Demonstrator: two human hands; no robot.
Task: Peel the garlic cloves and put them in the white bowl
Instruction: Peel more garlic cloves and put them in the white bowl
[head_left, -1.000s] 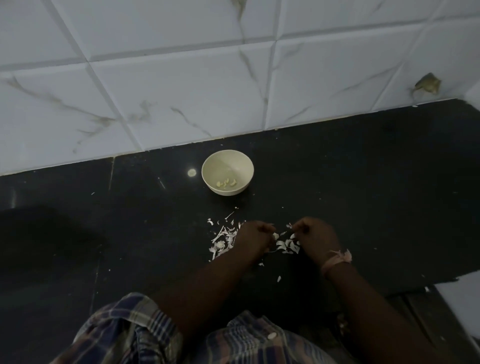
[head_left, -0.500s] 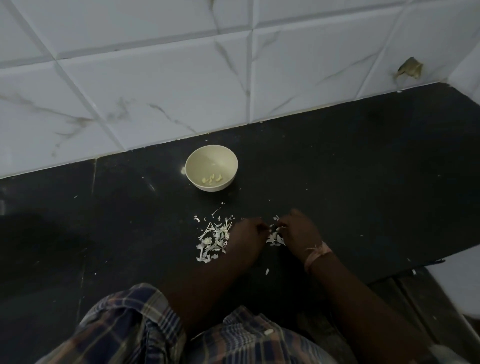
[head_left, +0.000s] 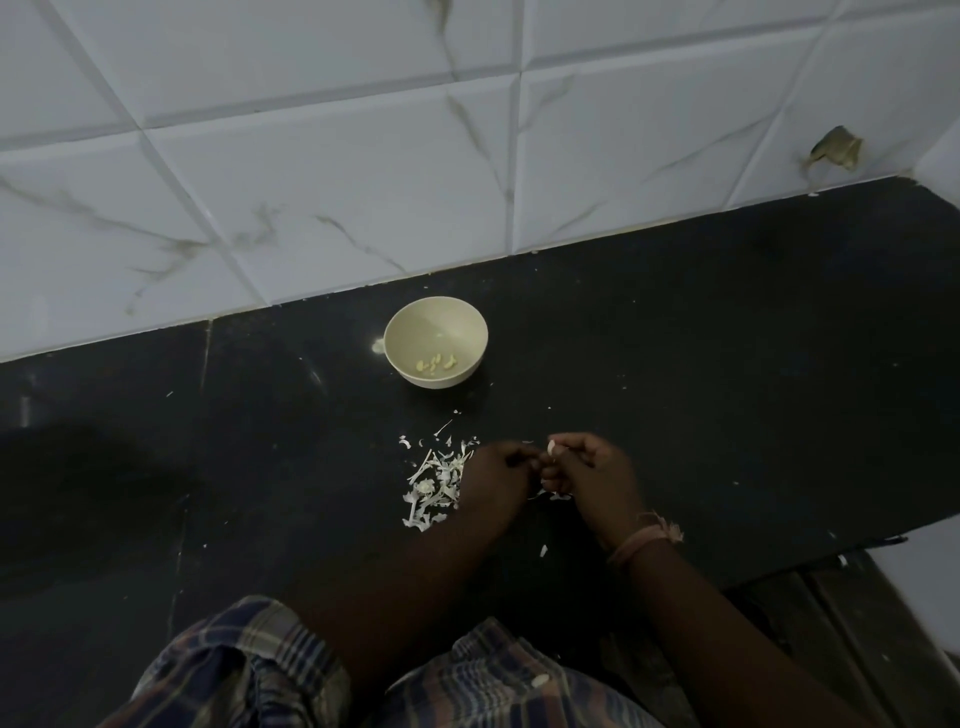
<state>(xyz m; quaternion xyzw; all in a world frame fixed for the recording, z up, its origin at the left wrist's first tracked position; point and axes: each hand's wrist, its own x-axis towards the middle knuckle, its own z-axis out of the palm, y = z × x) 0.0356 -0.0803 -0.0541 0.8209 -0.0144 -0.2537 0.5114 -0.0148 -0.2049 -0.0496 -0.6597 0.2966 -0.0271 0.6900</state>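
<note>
A white bowl (head_left: 400, 332) stands on the black counter (head_left: 701, 364) near the tiled wall, with several peeled garlic cloves (head_left: 435, 364) at its bottom. Nearer to me, my right hand (head_left: 592, 478) pinches a small pale garlic clove (head_left: 551, 447) at its fingertips. My left hand (head_left: 496, 475) is right beside it, fingers curled toward the same clove; whether they touch it is hidden. A heap of white garlic peels (head_left: 434, 480) lies just left of my left hand.
The white marbled tile wall (head_left: 363, 182) rises behind the bowl, with a chipped spot (head_left: 836, 150) at the right. The counter's front edge drops off at the lower right (head_left: 857, 545). Loose peel scraps (head_left: 544, 551) lie between my forearms. My plaid shirt fills the bottom.
My hands have come closer together and lifted slightly, and the clove now shows at my right fingertips. The view has shifted a little; the bowl stays in place.
</note>
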